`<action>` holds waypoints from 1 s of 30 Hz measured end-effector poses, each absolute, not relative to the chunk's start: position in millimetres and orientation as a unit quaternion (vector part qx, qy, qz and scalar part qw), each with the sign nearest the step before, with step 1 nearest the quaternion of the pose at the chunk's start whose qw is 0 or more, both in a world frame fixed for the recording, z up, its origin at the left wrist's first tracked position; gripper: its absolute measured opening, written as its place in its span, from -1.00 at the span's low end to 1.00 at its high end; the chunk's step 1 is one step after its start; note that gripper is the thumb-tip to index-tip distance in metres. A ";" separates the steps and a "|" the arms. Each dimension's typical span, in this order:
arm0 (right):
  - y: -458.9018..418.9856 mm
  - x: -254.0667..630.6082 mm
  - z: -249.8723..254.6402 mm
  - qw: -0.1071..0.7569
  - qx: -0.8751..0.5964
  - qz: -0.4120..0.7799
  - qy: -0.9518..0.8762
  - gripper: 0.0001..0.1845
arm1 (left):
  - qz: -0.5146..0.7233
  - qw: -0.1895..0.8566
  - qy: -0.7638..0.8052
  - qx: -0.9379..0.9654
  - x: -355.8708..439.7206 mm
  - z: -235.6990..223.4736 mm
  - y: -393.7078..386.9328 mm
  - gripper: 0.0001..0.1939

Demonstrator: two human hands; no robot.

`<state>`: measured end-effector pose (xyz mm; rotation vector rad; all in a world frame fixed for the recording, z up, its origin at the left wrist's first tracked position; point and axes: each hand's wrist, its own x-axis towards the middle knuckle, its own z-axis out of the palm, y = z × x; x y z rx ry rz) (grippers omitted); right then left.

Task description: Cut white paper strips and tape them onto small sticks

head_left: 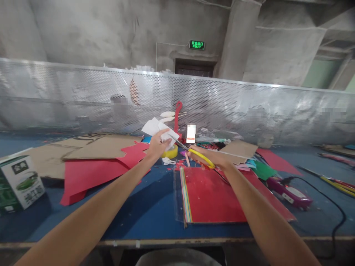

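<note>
Folded white paper [152, 126] is pinched in my left hand [160, 143], held up above the middle of the table. My right hand [200, 155] grips scissors [203, 158] with yellow handles. Their metal blades point left and reach the lower right edge of the paper; whether they are apart is hard to make out. Below my left hand lies a roll of yellow tape [170, 152]. Under my right forearm is a clear-sleeved pack of coloured paper [213, 195], red on top. Small white and red scraps [180, 163] are scattered between my hands.
Cardboard [97, 147] and red sheets [94, 179] cover the left, beside a milk carton [23, 181]. A lit phone [190, 133] stands behind. At right lie green paper [262, 170], a purple corded device [290, 194] and pliers-like tools [335, 183]. A perforated metal screen [222, 99] bounds the table.
</note>
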<state>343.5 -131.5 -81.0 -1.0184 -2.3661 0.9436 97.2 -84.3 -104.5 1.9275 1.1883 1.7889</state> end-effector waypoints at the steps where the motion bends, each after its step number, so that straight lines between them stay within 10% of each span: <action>1: -131.2 343.0 -81.2 0.202 -0.364 0.339 -0.844 -0.59 | 0.617 0.128 0.408 0.661 97.1 -104.0 -84.8 -0.46; 30: -119.1 337.9 -94.0 0.238 -0.316 0.351 -0.849 -0.60 | 0.595 0.108 0.409 0.683 101.6 -97.0 -95.0 -0.23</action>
